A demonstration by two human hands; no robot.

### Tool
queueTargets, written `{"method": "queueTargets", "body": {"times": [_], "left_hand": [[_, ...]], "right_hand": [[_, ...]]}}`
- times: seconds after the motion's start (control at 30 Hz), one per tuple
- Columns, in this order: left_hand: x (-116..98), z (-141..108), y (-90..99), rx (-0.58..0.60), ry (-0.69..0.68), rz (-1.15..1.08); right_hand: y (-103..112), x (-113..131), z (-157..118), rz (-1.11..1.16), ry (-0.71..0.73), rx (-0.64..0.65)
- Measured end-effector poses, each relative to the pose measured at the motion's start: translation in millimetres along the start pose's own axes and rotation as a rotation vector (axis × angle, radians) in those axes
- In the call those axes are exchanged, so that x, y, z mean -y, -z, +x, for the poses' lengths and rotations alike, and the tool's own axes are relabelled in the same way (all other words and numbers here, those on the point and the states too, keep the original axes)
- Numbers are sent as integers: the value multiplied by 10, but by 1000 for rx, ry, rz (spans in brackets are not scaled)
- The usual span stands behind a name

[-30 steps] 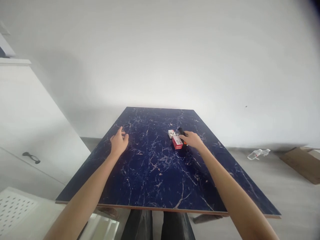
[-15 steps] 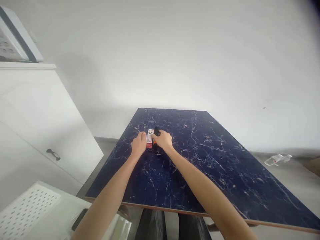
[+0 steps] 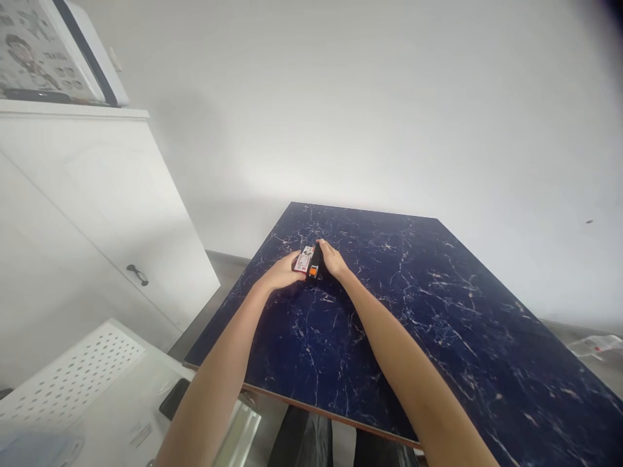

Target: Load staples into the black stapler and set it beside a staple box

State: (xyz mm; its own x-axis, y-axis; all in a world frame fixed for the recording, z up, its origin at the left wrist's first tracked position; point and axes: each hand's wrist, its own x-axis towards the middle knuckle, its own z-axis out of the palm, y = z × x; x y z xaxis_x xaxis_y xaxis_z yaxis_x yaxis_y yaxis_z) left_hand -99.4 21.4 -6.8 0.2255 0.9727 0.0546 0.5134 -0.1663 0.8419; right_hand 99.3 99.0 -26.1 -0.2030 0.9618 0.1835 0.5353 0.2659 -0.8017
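On the dark blue marbled table (image 3: 399,305), a small white and red box (image 3: 304,259) lies side by side with a narrow black object bearing an orange patch (image 3: 313,271); its exact kind is too small to tell. My left hand (image 3: 283,271) grips the box from the left, thumb at the near end and fingers at the far side. Along the right side of the black object, my right hand (image 3: 333,259) is closed against it, fingertips at its far end. The two items touch and slant slightly, far ends to the right.
To the left stands a white cabinet (image 3: 111,214) with a dark handle and a printed case (image 3: 43,52) on top. A white perforated surface (image 3: 87,370) with a dark phone-like object (image 3: 174,398) is at lower left. Clear plastic (image 3: 596,347) lies beyond the table's right edge.
The view has swung left. The box and black object have turned slightly clockwise. My left thumb now shows at the box's near end, and my right hand has moved off the top to the side.
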Motion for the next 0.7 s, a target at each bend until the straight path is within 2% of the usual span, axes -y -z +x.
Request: {"method": "queueTargets", "body": {"times": [0.23,0.37,0.53,0.6,0.7], "left_hand": [[-5,8,22,-55,-1,17],[-53,6,41,-62,42,-35],[-4,80,23,-211,132,-88],[24,96,15,-251,131,-52],[23,73,2,-250,115,-19]], "right_hand": [[31,61,-166,47,-15,-11],[50,62,-291,35,31,-62],[70,19,-439,36,78,-139],[87,-1,-463,54,62,-194],[110,-28,-466,116,-13,-225]]}}
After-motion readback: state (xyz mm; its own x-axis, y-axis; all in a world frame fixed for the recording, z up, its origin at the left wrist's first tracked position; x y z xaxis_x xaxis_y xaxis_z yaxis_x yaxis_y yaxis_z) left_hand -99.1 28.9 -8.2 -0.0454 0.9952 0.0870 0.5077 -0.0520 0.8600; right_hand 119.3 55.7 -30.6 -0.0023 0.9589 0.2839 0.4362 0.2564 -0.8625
